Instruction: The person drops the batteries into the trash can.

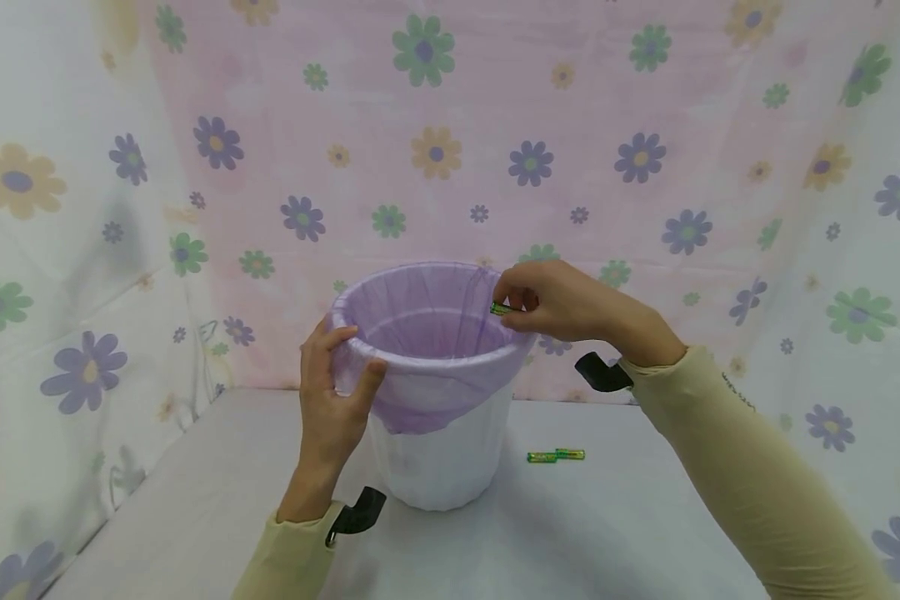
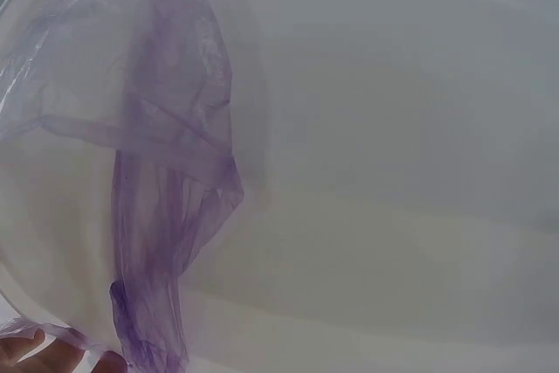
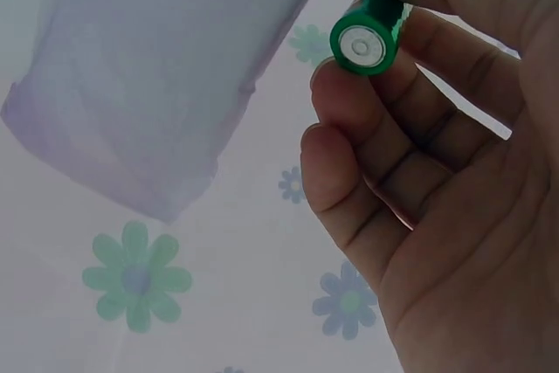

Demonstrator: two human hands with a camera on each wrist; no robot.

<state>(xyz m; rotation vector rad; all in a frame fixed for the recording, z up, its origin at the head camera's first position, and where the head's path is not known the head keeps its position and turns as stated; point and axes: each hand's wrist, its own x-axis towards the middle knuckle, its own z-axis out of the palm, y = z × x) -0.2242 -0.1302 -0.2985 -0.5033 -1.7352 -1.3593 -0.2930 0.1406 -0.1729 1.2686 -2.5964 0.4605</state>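
White plastic bin (image 1: 442,467) stands mid-table (image 1: 195,517), lined with a thin purple plastic bag (image 1: 427,317) folded over its rim. Left hand (image 1: 333,400) grips the bin's near-left rim, thumb curled over the bag. Right hand (image 1: 562,302) holds above the bin's far-right rim, pinching a small green cylindrical battery (image 1: 501,309). Two more green batteries (image 1: 556,456) lie on the table just right of the bin's base.
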